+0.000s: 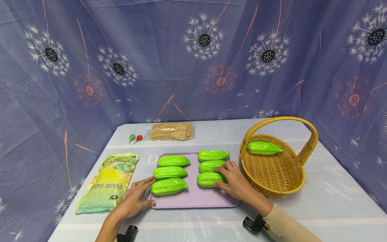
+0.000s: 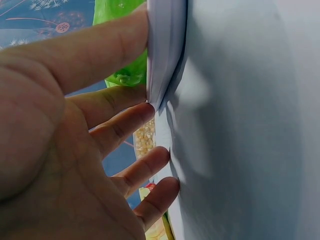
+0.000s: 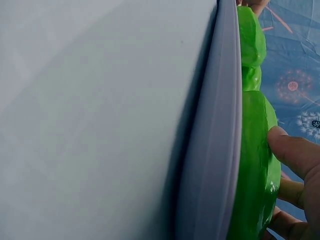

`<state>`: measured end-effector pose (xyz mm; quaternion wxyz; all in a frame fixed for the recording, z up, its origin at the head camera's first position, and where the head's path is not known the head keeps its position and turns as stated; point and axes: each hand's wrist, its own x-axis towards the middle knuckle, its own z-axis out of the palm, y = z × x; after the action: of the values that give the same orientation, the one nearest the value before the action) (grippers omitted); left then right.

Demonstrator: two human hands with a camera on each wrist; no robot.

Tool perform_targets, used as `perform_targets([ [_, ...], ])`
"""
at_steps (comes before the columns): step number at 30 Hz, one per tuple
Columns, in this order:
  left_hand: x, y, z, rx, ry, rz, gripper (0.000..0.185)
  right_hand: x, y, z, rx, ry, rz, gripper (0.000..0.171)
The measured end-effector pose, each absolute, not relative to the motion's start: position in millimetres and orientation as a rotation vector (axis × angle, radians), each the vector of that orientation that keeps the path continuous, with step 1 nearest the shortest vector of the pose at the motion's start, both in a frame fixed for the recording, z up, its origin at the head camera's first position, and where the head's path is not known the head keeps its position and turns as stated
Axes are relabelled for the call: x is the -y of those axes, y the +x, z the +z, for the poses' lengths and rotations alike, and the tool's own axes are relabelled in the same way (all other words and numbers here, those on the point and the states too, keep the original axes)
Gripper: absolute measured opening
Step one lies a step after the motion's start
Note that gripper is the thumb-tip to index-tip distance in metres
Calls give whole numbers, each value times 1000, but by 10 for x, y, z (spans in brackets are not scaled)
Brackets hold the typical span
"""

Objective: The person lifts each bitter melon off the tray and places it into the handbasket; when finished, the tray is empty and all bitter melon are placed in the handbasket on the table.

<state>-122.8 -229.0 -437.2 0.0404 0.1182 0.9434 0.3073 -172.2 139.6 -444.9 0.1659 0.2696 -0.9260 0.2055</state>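
A lilac tray (image 1: pixel 193 199) carries green bitter melons in two columns. My right hand (image 1: pixel 234 179) is over the right column, its thumb and fingers around the nearest bitter melon (image 1: pixel 208 180). In the right wrist view the thumb presses that bitter melon's (image 3: pixel 257 155) side, just above the tray rim (image 3: pixel 225 150). At the tray's left edge, my left hand (image 1: pixel 136 198) rests with its thumb at the near corner and its fingers spread beside the left column's nearest bitter melon (image 1: pixel 169 186). The left wrist view shows these fingers fairly straight against the tray edge (image 2: pixel 165 45).
A wicker basket (image 1: pixel 272 171) with a tall handle stands right of the tray and holds one bitter melon (image 1: pixel 263 148). On the left lies a green and yellow bag (image 1: pixel 110 181). Behind the tray are a pack of corn kernels (image 1: pixel 170 131) and two lollipops (image 1: pixel 135 138).
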Motion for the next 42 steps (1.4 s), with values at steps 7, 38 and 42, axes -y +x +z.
perform_targets([
  [7,2289,-1223,-4364,-2881,343,940,72,-1388,-1713,-4441,2692,769,592,48],
  [38,2300,-1232,-4384,-2874,356,971,71,-1477,-1623,-4193,2670,883,683,49],
  [42,2304,-1230,-4372,-2867,360,963,71,-1536,-1594,-4087,2627,887,730,50],
])
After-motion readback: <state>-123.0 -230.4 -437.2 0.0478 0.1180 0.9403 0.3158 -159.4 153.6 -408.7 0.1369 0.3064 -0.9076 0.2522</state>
